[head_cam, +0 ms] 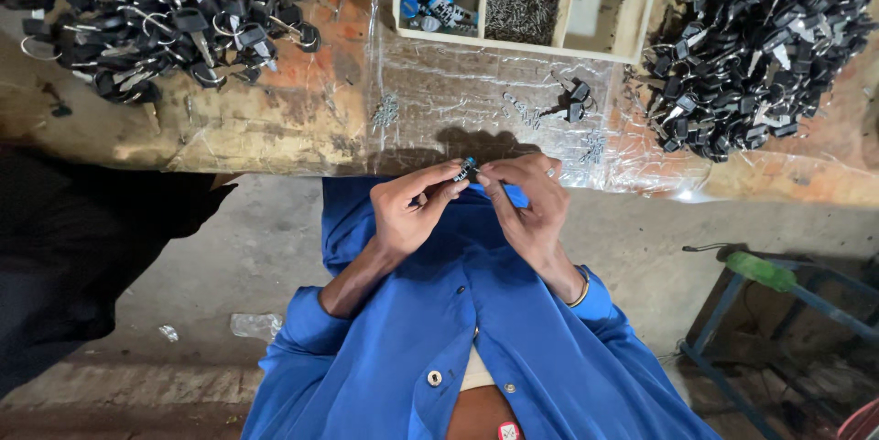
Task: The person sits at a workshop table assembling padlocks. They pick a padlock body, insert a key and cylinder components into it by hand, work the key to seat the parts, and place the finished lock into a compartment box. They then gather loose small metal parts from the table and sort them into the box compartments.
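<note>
Keyring part (467,169) (small, black) pinched in both grips: left hand (409,211), right hand (528,206), fingertips clamped.

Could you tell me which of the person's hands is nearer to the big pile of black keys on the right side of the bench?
The right hand. It sits just below and left of that pile of black keys; the left hand is farther left, both pinching a small part.
</note>
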{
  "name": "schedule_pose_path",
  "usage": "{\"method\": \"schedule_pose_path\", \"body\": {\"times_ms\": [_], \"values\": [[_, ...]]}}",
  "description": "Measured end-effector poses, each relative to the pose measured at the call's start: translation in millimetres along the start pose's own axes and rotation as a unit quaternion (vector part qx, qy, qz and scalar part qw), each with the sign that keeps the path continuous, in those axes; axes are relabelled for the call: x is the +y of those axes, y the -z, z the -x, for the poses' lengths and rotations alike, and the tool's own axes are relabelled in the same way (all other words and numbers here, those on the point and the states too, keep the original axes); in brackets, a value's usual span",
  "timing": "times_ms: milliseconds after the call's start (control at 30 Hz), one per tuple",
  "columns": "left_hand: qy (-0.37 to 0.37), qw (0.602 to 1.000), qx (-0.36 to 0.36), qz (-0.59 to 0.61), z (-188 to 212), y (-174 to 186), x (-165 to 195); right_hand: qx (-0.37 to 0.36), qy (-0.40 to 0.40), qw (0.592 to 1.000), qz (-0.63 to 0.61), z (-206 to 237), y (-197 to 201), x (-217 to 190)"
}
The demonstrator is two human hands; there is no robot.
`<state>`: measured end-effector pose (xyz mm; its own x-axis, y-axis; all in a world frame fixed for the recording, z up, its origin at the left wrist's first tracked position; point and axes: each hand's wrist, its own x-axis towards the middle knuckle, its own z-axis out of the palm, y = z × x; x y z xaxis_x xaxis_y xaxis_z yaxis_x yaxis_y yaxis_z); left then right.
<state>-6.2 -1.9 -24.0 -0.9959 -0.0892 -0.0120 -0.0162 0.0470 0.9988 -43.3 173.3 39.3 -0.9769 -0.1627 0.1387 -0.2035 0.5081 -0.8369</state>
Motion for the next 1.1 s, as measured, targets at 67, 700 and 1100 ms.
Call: {"method": "schedule_pose_path", "body": {"times_ms": [67,700,1100], "values": [[-0.002,1.000,0.008,-0.014,-0.1,-0.5,0.0,0.001,-0.059,0.996,-0.063,1.3,-3.1,0.5],[-0.018,0.988,0.150,0.041,16.4,68.1,9.9,-0.173,0.181,0.942,0.226,-60.7,-42.8,-46.8],[0.020,0.994,0.091,0.064,18.3,57.1,0.3,-0.261,0.208,0.937,0.108,-26.2,-4.7,-7.2]]}}
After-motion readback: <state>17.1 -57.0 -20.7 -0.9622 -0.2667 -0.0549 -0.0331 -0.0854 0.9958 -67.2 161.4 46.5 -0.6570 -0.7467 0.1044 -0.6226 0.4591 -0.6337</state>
